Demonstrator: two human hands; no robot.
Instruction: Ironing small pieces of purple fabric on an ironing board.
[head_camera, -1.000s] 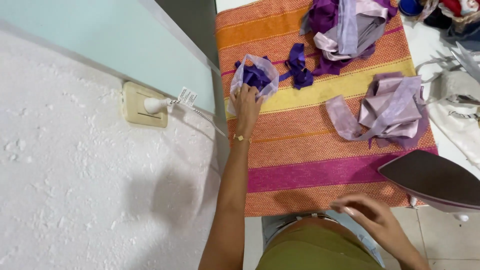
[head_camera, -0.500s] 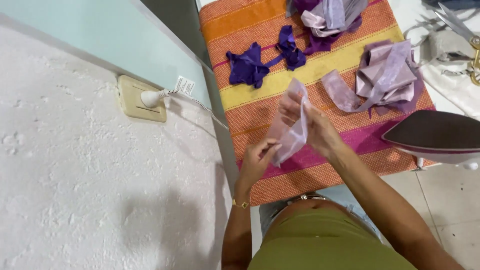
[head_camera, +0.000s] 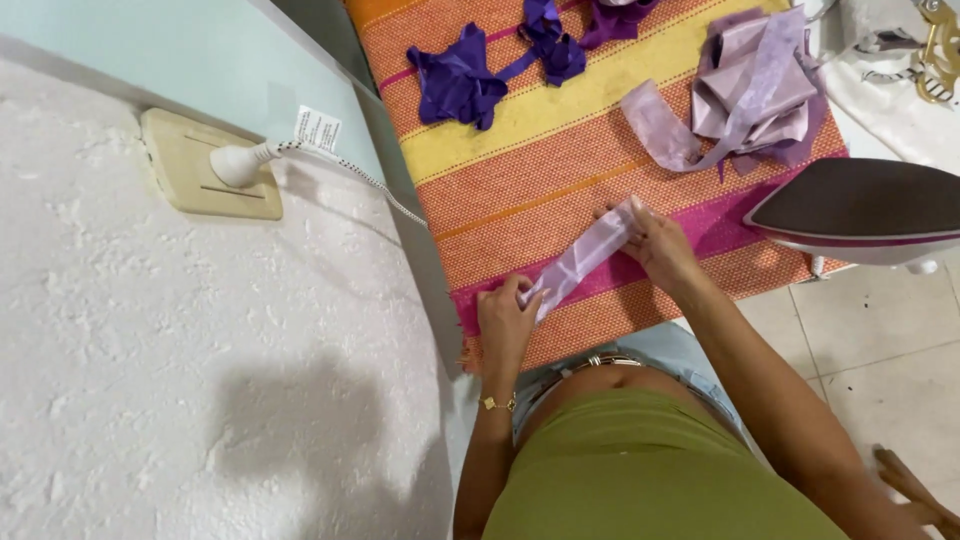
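Pale lilac ribbon strip (head_camera: 583, 258) is pinched at both ends: my left hand (head_camera: 507, 322) holds the near end, my right hand (head_camera: 660, 245) the far end. The strip's long axis runs diagonally between the two grips, flat on the striped orange cloth (head_camera: 520, 165). The iron (head_camera: 860, 212) sits just right of my right hand, apart from it.

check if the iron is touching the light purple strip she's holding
Apart. The head view shows the iron at the right edge of the striped cloth, with bare cloth plainly between its tip and the strip stretched between both hands.
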